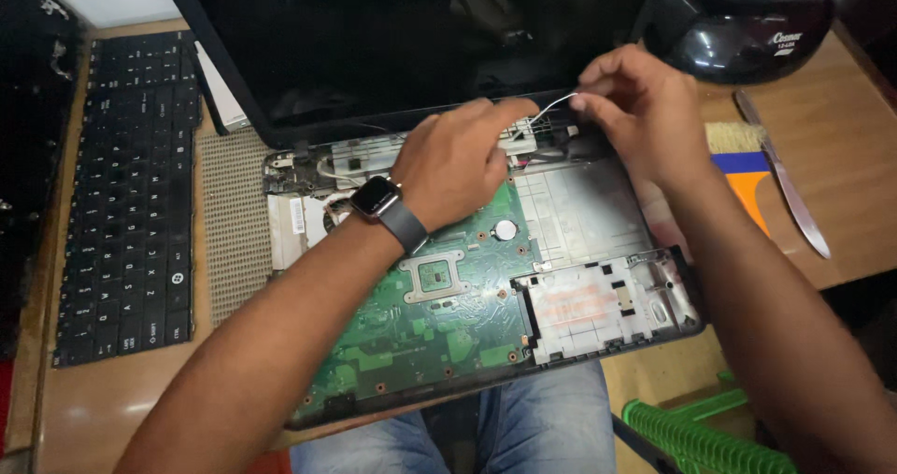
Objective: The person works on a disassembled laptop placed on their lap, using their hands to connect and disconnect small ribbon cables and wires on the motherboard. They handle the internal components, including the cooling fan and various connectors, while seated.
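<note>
Both hands are up at the hinge end of the opened black laptop base (598, 250): right hand (645, 110) pinches a thin white wire (553, 102) and holds it taut, left hand (458, 161) presses fingertips down beside it, looks like steadying. Green circuit board (420, 325) sits inside the shell. Detached black keyboard (126, 194) lies on the wooden tabletop (841, 128).

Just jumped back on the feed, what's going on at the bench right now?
A person has an opened laptop in front of them, keyboard removed and lying to the left, green circuit board exposed. Both hands are up near the screen hinge: the right hand pinches a thin white wire and the left hand, with a wristwatch, touches its other end. A knife lies on the table at right.
</note>
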